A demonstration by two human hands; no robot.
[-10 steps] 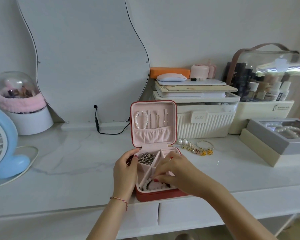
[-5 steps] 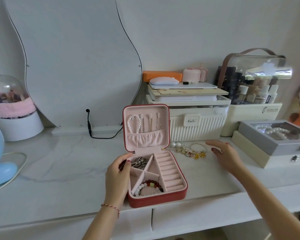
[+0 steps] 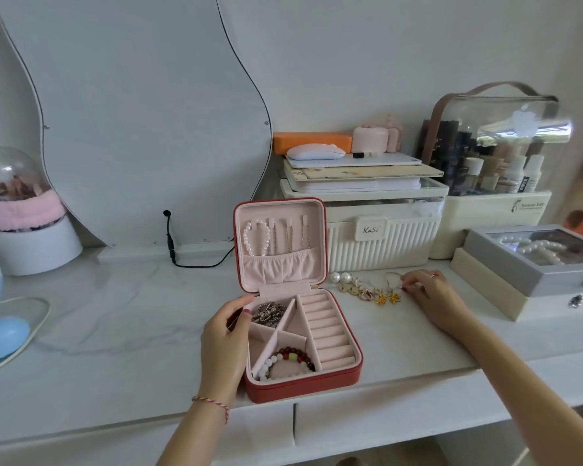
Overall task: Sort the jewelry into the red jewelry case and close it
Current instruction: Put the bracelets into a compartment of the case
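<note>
Head view shows the red jewelry case [image 3: 303, 381] open on the white worktop [image 3: 115, 331] near its front edge, lid standing upright with a pearl strand [image 3: 257, 237] and thin chains hung inside it. The left hand [image 3: 224, 341] grips the case's left wall, at 9 o'clock from the case, thumb over the rim beside a compartment holding silver pieces [image 3: 268, 312]. A beaded bracelet [image 3: 292, 361] of red and white beads lies in the front compartment. The ring rolls on the case's right side carry nothing. At 2 o'clock from the case, loose earrings [image 3: 364, 289] lie in a row on the worktop, and the right hand [image 3: 431, 294] has its fingers curled at the row's right end, pinching a thin wire bangle [image 3: 392, 277] there
</note>
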